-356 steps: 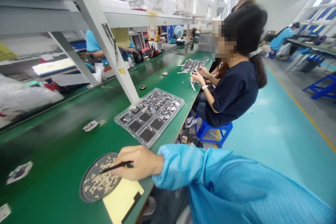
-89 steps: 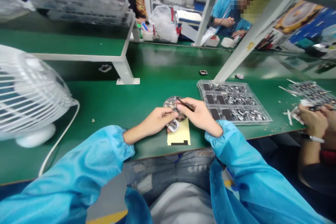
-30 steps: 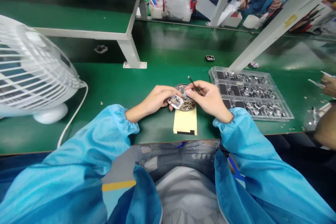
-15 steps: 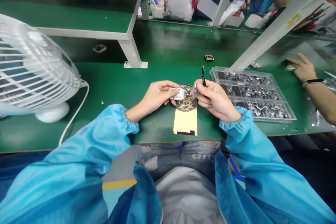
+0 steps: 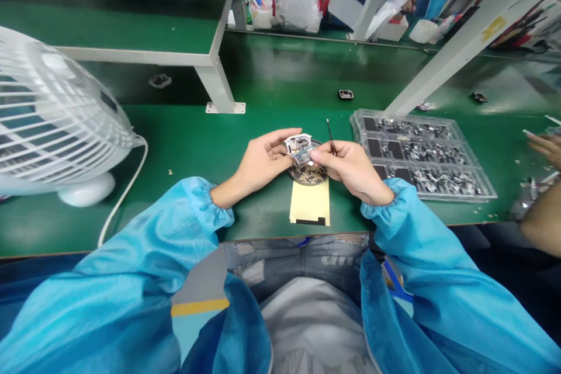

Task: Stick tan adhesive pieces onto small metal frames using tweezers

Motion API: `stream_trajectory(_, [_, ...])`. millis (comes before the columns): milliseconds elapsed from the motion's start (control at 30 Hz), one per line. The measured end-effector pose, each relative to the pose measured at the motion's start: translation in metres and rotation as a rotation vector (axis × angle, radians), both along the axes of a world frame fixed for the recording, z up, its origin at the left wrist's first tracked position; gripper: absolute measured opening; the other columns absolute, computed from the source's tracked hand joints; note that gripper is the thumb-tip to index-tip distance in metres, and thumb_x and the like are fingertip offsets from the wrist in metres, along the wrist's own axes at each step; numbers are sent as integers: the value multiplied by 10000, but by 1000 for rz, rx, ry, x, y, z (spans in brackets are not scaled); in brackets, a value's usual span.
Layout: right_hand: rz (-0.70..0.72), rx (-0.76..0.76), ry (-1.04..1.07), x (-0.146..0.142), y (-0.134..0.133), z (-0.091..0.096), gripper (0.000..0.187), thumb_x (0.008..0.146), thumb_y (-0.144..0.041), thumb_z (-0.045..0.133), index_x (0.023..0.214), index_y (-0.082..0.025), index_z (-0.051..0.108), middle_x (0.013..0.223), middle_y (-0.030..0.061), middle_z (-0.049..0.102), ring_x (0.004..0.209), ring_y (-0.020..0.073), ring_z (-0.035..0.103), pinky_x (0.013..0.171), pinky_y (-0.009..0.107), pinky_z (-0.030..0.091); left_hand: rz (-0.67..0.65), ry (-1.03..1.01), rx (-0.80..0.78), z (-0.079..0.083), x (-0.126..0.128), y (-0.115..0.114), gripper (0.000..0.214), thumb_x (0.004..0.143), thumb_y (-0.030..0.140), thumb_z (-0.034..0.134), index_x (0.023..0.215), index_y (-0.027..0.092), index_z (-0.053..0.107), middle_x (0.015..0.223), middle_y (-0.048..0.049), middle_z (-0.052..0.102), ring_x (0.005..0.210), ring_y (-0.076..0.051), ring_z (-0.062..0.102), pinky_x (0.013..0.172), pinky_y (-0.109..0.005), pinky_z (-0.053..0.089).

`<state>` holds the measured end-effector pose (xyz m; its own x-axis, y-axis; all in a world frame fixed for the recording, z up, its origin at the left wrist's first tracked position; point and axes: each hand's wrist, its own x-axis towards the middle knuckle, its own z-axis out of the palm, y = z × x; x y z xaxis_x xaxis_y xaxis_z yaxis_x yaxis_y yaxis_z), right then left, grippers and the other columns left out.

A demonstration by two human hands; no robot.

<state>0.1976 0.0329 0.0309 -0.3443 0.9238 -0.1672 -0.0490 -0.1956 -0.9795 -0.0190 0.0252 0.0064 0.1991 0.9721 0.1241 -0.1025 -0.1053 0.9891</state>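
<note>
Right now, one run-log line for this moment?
left hand: holding small white-rimmed casing | right hand: holding thin black tool, at casing's edge | beneath: round dark dish, tan pieces

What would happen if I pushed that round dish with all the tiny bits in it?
The round dish lies flat and looks low and wide, so it would probably slide rather than roll or tip. The tiny bits look loose and light, so a hard shove might scatter some.
</note>
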Motion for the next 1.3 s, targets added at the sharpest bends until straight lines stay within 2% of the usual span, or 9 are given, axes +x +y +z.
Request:
stream_trajectory(233, [-46,22,-24,-7,-1,-2,475,652,-510,965,737,-152,666,638,-30,606,532,43,417,476,210,310,-19,87,25,1,5,-7,749,760,199,848,1474,118,634,1278,-161,752,1004,-223,755,866,-323,617])
stream_trajectory(367, [-57,32,-53,-6,0,-3,485,651,-535,956,738,-158,664,626,-33,588,535,50,403,467,216,287,0,137,47,1,4,-8,698,774,245,869,1437,146,673,1285,-152,749,984,-217,749,835,-314,618])
stream_trajectory(600, [-73,15,-45,-6,1,-4,499,629,-544,963,725,-165,653,625,-33,583,533,50,388,465,217,273,4,133,96,-2,3,-8,638,831,320,865,1421,156,690,1322,-150,739,1099,-255,739,890,-331,616])
stream_trajectory(733, [-73,23,-59,-6,1,-4,505,629,-553,960,722,-165,650,627,-31,581,534,52,382,465,220,263,49,247,198,-3,2,-9,552,877,323,824,1402,192,716,1343,-129,730,1085,-247,728,870,-333,607])
stream_trajectory(867, [-74,32,-68,-5,1,-5,487,646,-535,957,725,-162,653,635,-29,584,534,51,377,462,219,247,84,374,341,-1,0,-11,491,912,320,791,1387,209,732,1301,-109,744,917,-182,685,751,-275,556])
stream_trajectory(1000, [-75,53,-86,-5,1,-6,481,665,-545,944,729,-164,657,628,-30,576,537,55,376,467,222,251,107,426,383,3,0,-12,464,918,334,787,1366,216,751,1201,-95,771,717,-125,561,669,-247,500])
stream_trajectory(1300, [-85,83,-107,-5,3,-10,478,677,-555,935,741,-165,668,621,-35,564,555,64,405,490,223,295,141,396,360,3,0,-12,437,897,355,819,1320,250,788,1232,-92,779,696,-124,558,686,-258,515])
